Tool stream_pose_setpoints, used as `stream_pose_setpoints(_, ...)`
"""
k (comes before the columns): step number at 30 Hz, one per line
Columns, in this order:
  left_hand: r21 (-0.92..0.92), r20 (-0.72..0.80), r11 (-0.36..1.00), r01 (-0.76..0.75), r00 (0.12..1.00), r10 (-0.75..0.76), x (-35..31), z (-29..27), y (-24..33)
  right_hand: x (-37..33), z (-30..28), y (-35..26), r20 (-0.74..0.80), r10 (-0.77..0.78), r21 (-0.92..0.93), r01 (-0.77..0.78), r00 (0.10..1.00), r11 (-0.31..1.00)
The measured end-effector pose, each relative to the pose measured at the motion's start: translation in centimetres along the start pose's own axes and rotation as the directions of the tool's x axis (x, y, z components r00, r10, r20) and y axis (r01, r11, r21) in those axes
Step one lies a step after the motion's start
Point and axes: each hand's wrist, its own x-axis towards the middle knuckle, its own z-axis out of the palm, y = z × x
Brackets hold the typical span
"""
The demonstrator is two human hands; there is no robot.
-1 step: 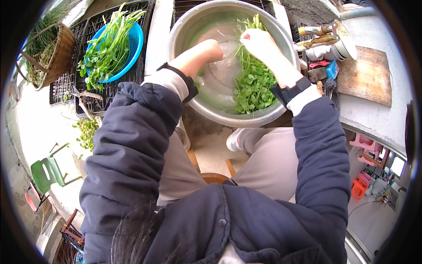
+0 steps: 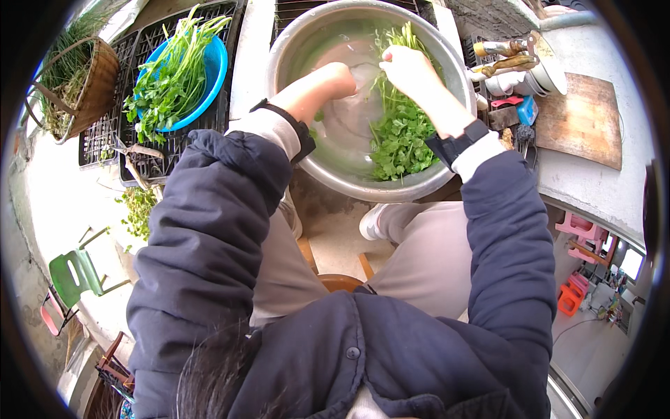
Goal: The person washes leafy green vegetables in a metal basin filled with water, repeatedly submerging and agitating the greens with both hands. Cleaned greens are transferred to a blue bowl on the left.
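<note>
A large metal basin (image 2: 279,52) with water in it stands in front of me. Leafy green herbs with long stems (image 2: 403,140), resembling celery or coriander, lie along its right side. My left hand (image 2: 338,78) is bent down over the water, and its fingers are hidden beneath it. Above the stems, my right hand (image 2: 408,68) has its thumb and fingers pinched together. Whatever is between those fingertips is too small to make out. A few loose leaves (image 2: 319,115) float near my left wrist.
At the left, a blue bowl (image 2: 216,66) of similar greens sits on a black crate (image 2: 234,42), with scissors (image 2: 132,149) and a wicker basket (image 2: 98,87) nearby. To the right are a wooden board (image 2: 583,122), faucets (image 2: 509,64) and a blue brush-like item (image 2: 527,110).
My right hand has shifted slightly left and its fingertips have moved a little. My left hand stays almost in the same place.
</note>
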Motion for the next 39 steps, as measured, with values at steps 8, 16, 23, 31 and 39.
stream_pose_setpoints(8, -0.315, 0.42, 0.887, 0.337, 0.888, -0.188, -0.2, 0.5, 0.7, 0.1, 1.2, -1.3, 0.605, 0.071, 0.656, -0.547, 0.793, 0.52)
stream_pose_setpoints(16, -0.48, 0.123, 0.852, 0.208, 0.978, -0.169, 0.4, 1.0, 0.7, 0.7, -0.9, 0.3, 0.393, 0.43, 0.527, -0.582, 0.813, 0.62)
stream_pose_setpoints(23, -0.784, 0.267, 0.516, 0.345, 0.938, -0.221, 1.0, 2.2, 2.8, -1.2, -2.0, 1.6, 0.44, 0.103, -0.139, -0.046, 0.892, 0.989)
stream_pose_setpoints(31, -0.078, 0.374, 0.95, 0.303, 0.892, -0.253, 2.3, -0.1, 1.9, -2.4, -6.4, 1.8, 0.52, 0.278, 0.151, -0.407, 0.808, 0.901)
stream_pose_setpoints(39, -0.431, 0.049, 0.883, 0.184, 0.982, -0.181, 1.2, -0.2, 0.0, 0.1, -1.1, 0.4, 0.012, 0.1, 0.241, -0.1, 0.995, 0.965)
